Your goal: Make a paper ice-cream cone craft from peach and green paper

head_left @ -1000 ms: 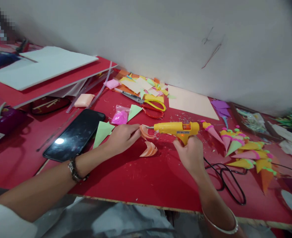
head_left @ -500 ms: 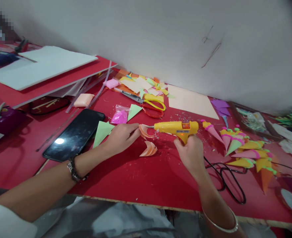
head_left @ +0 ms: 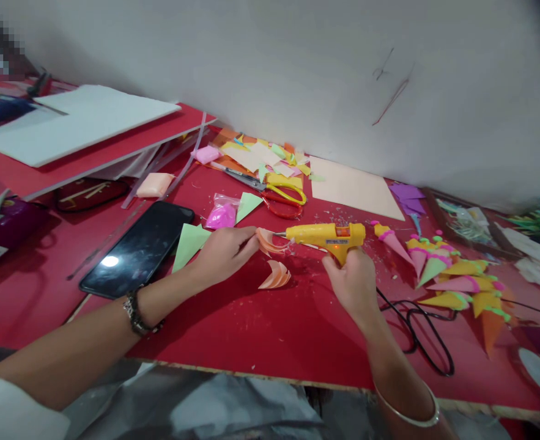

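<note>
Between the fingertips of my left hand (head_left: 226, 253) is a curved, folded orange paper piece (head_left: 272, 245), closed in a pinch. My right hand (head_left: 355, 284) wraps round the grip of a yellow hot glue gun (head_left: 325, 235), which points left with its metal nozzle at the paper piece. A small light glows orange on the gun's side. Just below lies a second folded orange paper piece (head_left: 276, 276) on the red table (head_left: 233, 333). The gun's black cord (head_left: 410, 318) loops on the table to the right of my right forearm.
A phone (head_left: 136, 250), green paper (head_left: 189, 244) and a bag of pink clay (head_left: 221, 214) lie left. Scissors (head_left: 285, 198), paper scraps (head_left: 255, 156) and a cream sheet (head_left: 355, 186) are behind. Small decorated paper cones (head_left: 435, 272) sit right. A white board (head_left: 86, 122) stands back left.
Both hands stay almost in place. The glue gun has shifted very slightly, and the held orange paper piece is turned a little.
</note>
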`<state>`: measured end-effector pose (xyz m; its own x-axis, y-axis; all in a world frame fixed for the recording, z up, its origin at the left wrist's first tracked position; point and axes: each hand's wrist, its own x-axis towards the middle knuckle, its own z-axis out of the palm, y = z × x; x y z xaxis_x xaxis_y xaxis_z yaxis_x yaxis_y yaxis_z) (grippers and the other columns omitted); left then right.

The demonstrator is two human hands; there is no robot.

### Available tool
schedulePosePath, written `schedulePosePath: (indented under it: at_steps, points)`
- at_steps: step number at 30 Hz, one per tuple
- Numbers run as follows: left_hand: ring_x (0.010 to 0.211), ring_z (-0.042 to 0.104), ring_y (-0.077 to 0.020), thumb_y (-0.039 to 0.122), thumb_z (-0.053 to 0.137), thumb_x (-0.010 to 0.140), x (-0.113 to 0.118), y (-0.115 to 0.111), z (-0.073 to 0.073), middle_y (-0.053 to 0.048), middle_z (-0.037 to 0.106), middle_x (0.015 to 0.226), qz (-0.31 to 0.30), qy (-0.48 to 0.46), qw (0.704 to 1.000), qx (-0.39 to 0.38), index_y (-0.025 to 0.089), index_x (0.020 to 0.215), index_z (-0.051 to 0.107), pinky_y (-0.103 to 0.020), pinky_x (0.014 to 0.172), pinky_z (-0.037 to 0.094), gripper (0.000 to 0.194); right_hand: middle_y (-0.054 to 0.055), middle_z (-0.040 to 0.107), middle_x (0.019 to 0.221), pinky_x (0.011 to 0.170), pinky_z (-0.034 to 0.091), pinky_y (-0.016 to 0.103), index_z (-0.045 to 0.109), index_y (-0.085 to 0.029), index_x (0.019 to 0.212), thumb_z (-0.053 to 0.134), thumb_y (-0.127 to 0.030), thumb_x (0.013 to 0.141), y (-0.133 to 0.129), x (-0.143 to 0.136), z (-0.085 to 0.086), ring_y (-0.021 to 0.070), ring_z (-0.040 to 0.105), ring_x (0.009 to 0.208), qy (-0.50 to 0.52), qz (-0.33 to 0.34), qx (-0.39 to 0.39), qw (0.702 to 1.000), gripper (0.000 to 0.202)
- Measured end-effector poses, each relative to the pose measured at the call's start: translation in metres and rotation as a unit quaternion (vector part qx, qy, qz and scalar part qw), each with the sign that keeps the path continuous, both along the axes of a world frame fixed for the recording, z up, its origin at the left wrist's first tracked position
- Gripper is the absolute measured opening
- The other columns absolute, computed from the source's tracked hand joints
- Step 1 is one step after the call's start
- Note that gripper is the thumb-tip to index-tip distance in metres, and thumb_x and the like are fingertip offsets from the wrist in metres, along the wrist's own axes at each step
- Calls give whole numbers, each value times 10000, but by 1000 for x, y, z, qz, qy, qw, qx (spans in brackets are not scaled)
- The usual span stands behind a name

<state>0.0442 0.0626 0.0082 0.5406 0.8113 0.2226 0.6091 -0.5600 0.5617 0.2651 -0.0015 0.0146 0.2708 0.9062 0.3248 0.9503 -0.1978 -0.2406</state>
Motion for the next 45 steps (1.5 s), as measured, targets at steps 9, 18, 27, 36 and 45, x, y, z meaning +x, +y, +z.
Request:
schedulePosePath:
  at_steps: [9,18,27,36,45]
  points:
    - [459,418,-78,258,300,847,0,0,2,20,475,509,-5,-9,1000,-1,154,581,429,-194,477,283,314,37,539,551,467,265,251,547,-136,689,462,-255,677,1,1,-1,144,452,465,0,-3,-5,1000,147]
    - [445,403,-74,247,306,836,0,1,1,27,449,487,-10,-20,1000,15,154,566,415,-193,461,271,306,92,583,673,538,359,285,560,-127,787,527,-467,684,5,21,-1,207,525,599,6,-22,40,999,358]
    - [471,425,-88,248,304,835,-4,2,7,14,474,508,-14,-4,1000,8,154,574,430,-203,481,283,306,136,603,851,635,392,307,541,-96,953,421,-380,773,1,93,-2,242,560,780,16,-83,-55,995,358]
    - [479,444,-72,213,305,840,-9,6,16,30,485,521,-89,-60,994,-29,148,585,463,-187,499,313,307,106,599,714,554,386,300,590,-116,835,455,-393,735,-7,110,-1,214,555,639,-15,-60,-139,988,324]
    - [471,430,-58,205,293,845,-10,3,16,34,472,511,-125,-88,987,-51,147,544,442,-171,497,321,342,139,601,759,569,402,332,589,-95,898,451,-479,720,-11,111,-2,255,569,700,-79,-88,-157,980,446]
